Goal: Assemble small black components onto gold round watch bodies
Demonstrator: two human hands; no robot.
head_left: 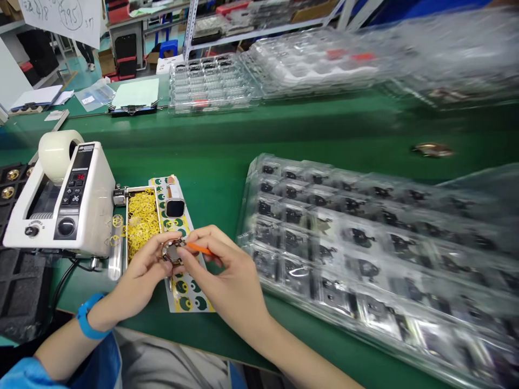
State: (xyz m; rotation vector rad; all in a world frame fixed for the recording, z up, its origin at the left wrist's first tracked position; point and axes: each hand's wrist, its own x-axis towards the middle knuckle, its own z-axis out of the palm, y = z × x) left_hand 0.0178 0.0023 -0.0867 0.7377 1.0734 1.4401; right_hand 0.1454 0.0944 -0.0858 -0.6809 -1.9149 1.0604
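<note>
My left hand (144, 273) pinches a small dark metal part (172, 253) between thumb and fingers, just above the sticker sheet (187, 294). My right hand (227, 278) is closed on a thin orange tool (199, 249) whose tip touches that part. The two hands meet near the front edge of the green table (219, 162). A blue band sits on my left wrist (86, 319). Right beside the hands lies a clear blister tray (365, 237) with several small dark parts in its pockets.
A white tape dispenser (65, 197) stands at the left, with a metal box of yellow rings (141, 219) next to it. A small black-and-white block (175, 204) rests on the sticker sheet. Stacks of clear trays (211, 84) line the far side. A black foam tray (12, 181) sits at far left.
</note>
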